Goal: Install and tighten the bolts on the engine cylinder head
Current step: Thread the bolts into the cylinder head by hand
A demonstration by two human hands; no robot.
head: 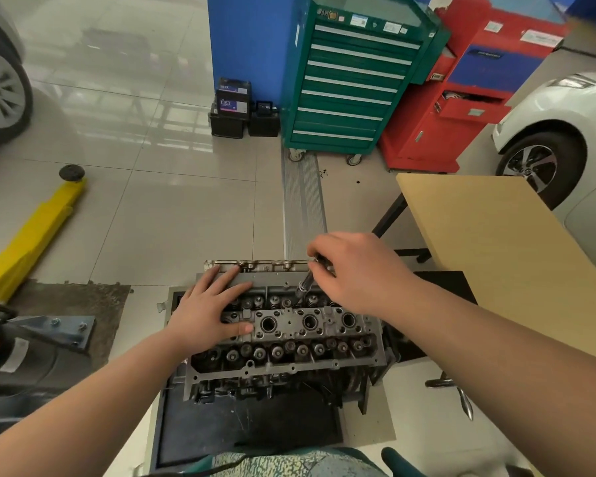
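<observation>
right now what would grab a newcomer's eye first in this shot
The grey cylinder head sits low at centre, with the left hand flat on it and the right hand holding a dark tool down into its far side. Behind stand a green drawer cabinet and a red cabinet.

Green drawer cabinet (351, 80) at twelve o'clock | red cabinet (461, 98) just beside it at one | batteries (243, 111) on floor at eleven | yellow jack (31, 235) at nine | wooden table (503, 256) at three | white car (558, 132) at two
</observation>
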